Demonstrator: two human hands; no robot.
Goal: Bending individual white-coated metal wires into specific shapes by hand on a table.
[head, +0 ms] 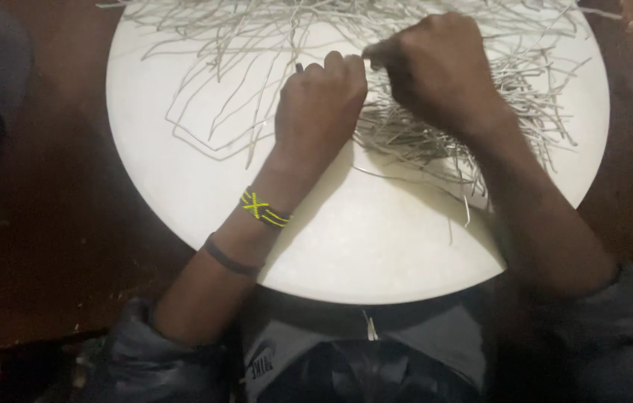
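Round white desk [182, 186] carries loose grey strips [421, 134], lying every way. Left hand [320, 104] and right hand [436, 67], both grips closed, pinch one thin strip [300, 67]; its axis cannot be told.

One round white tray [182, 186], two wristbands [263, 209], one heap of thin pale strips [421, 134], too many to count.

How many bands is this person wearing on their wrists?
2, both on the left wrist: a yellow-and-black beaded bracelet nearer the left hand, and a thin dark band further up the forearm. None visible on the right.
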